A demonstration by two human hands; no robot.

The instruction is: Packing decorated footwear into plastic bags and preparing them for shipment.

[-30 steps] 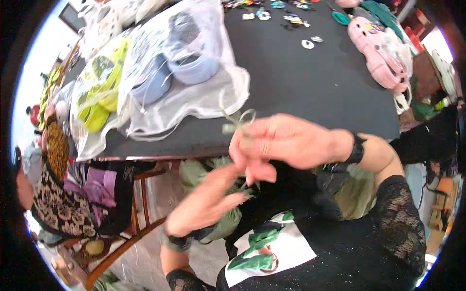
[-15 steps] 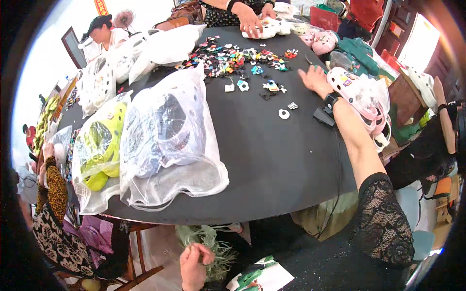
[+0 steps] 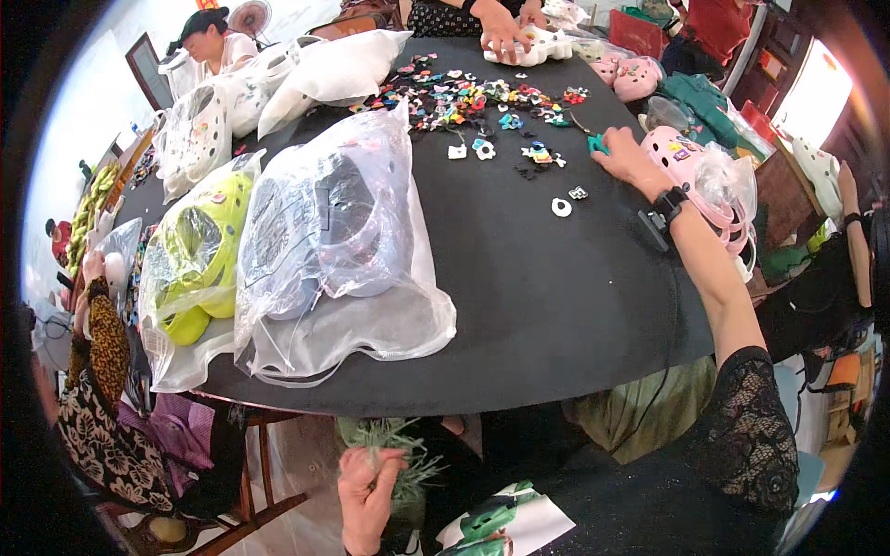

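Note:
My right hand (image 3: 632,159) lies at the right of the dark table, its fingers closed on a teal-handled tool (image 3: 598,144) with a thin grey tip; the rest of it is hidden. Beside that wrist are pink clogs (image 3: 677,156) with charms, partly in a clear bag. My left hand (image 3: 369,491) is below the table's near edge, fingers curled in a pinch; what they hold, if anything, I cannot make out. Next to it is a feathery green pattern (image 3: 403,463). Left of my right hand lie a white ring-shaped charm (image 3: 561,208) and a small black-and-white charm (image 3: 578,193).
Bagged lavender clogs (image 3: 357,269) and lime clogs (image 3: 221,278) lie on the table (image 3: 528,324) at left, white bagged clogs (image 3: 192,139) behind them. Loose charms (image 3: 477,97) are heaped at the far middle. Across the table a person's hands (image 3: 505,37) handle a white clog (image 3: 533,48).
My right hand has closed on the teal-handled tool; its fingers were more extended before. My left hand has risen slightly. The whole view has shifted a little.

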